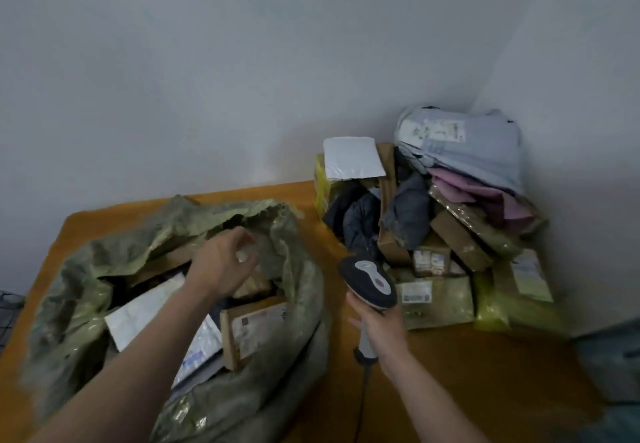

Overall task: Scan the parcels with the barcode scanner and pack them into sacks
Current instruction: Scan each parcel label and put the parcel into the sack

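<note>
Our left hand point(221, 264) hovers over the open green sack point(298, 279), fingers loosely curled, too blurred for us to tell whether they pinch anything. Our right hand point(381, 330) grips the barcode scanner point(369, 279) by its handle, near the parcels point(450, 234) piled in the corner.

Dim, flat, bluish indoor light with no clear source casts soft shadows around the parcel pile point(450, 234) far right, faint sheen glints on the sack point(301, 304), the left hand point(221, 262) and near edges smear with blur, and the orange surface point(467, 373) bows from wide-angle distortion.
</note>
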Demonstrator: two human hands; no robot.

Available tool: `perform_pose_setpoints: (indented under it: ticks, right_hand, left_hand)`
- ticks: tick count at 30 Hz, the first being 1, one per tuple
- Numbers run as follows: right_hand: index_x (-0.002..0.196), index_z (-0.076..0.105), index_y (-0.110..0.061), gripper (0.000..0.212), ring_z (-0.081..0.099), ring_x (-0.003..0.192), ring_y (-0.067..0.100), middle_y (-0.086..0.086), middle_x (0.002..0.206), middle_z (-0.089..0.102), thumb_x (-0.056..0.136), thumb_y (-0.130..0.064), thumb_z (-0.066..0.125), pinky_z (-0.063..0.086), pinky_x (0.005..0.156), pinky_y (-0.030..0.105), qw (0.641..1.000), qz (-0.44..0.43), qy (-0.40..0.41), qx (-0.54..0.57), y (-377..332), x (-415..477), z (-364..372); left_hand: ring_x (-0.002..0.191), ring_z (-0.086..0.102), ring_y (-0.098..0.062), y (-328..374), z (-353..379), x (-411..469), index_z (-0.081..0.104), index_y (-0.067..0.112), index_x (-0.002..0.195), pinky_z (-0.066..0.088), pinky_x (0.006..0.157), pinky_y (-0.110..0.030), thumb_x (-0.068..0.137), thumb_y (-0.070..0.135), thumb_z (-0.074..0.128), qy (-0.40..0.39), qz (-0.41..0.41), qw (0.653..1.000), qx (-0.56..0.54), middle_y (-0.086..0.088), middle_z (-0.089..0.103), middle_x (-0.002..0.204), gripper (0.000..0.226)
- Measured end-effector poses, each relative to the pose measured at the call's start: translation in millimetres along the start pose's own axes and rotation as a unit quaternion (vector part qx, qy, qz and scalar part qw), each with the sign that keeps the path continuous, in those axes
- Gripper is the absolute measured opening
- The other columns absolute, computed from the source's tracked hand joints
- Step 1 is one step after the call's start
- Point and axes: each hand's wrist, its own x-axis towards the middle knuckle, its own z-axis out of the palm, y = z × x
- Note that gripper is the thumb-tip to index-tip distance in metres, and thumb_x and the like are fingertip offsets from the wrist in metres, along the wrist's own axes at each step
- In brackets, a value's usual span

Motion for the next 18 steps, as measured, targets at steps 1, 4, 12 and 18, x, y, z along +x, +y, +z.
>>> perform_pose_setpoints:
  ticks: [1,4,12,18]
  right_hand:
    - [0.117,0.059,-0.035,0.041,0.062,0.098,0.003,-0.016,0.112,0.063,0.089,-0.013,0.078,0.059,0.092,0.036,1.0,0.0,0.009,0.006,-1,1,-17]
    - [0.116,0.058,-0.033,0.04,0.061,0.098,0.005,-0.015,0.11,0.063,0.089,-0.011,0.077,0.057,0.092,0.036,0.999,0.003,0.036,0.015,-4,5,-65]
    - [0.106,0.06,-0.042,0.037,0.061,0.107,0.004,-0.017,0.114,0.065,0.088,-0.015,0.078,0.054,0.099,0.037,0.998,0.026,0.052,0.015,12,13,-183]
    - [0.107,0.056,-0.044,0.042,0.056,0.116,0.018,-0.018,0.114,0.06,0.085,-0.018,0.082,0.046,0.111,0.044,0.991,0.086,0.077,0.066,30,19,-246]
  left_hand:
    - [0.1,0.065,-0.022,21,17,-2,0.066,0.018,0.116,0.054,0.083,-0.037,0.092,0.03,0.072,-0.007,0.005,1.0,-0.016,0.0,0.069,0.109,0.027]
    - [0.103,0.065,-0.019,81,70,-8,0.062,0.021,0.122,0.054,0.086,-0.036,0.093,0.037,0.072,-0.05,0.009,0.998,-0.042,0.002,0.068,0.111,0.034]
    - [0.127,0.054,-0.027,192,215,-12,0.04,0.026,0.15,0.05,0.098,-0.038,0.091,0.05,0.071,-0.154,-0.006,0.988,0.024,-0.005,0.05,0.141,0.071]
    - [0.134,0.043,-0.033,221,282,-8,0.023,0.032,0.155,0.05,0.099,-0.044,0.087,0.05,0.073,-0.192,-0.052,0.974,0.111,-0.008,0.034,0.148,0.086]
